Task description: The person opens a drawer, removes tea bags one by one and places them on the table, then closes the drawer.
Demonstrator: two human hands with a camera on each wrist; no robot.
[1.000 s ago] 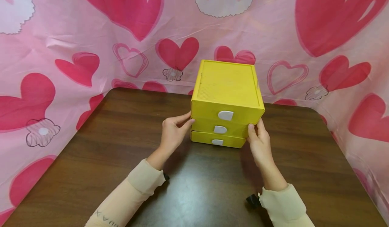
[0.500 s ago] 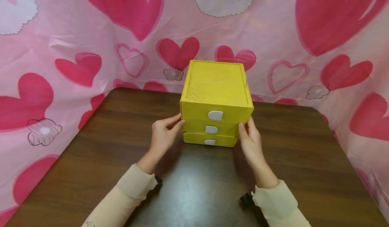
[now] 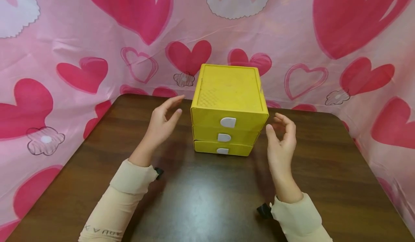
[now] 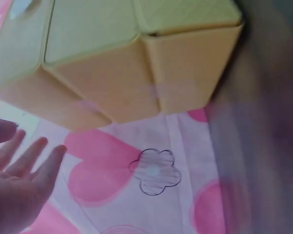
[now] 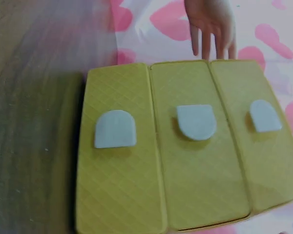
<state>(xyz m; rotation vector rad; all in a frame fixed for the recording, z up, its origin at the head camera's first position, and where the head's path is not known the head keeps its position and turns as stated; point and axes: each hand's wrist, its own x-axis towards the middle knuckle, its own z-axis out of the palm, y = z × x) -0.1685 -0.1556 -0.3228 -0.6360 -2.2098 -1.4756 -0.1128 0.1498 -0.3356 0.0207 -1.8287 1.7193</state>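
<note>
A yellow three-drawer organizer box (image 3: 229, 90) stands on the dark wooden table, its front toward me. Each drawer has a white rounded tab handle (image 3: 228, 122). My left hand (image 3: 162, 121) is off the box's left side, fingers relaxed and apart from it. On the other side, my right hand (image 3: 281, 141) is held just off the right edge with fingers loosely bent and nothing in them. In the left wrist view, my left hand (image 4: 19, 187) has spread fingers beside the box's side wall (image 4: 102, 87). The right wrist view shows all three drawer fronts (image 5: 195, 170) closed.
The brown wooden table (image 3: 207, 198) extends around the box. Behind and at both sides hangs a pink cloth (image 3: 139, 29) with hearts. A small black object (image 3: 264, 210) shows at the right cuff, another (image 3: 159, 173) at the left.
The box shifted left between the first two frames while both hands held its sides. Now both hands have let go, the left rising outward to the left, the right moving to the right.
</note>
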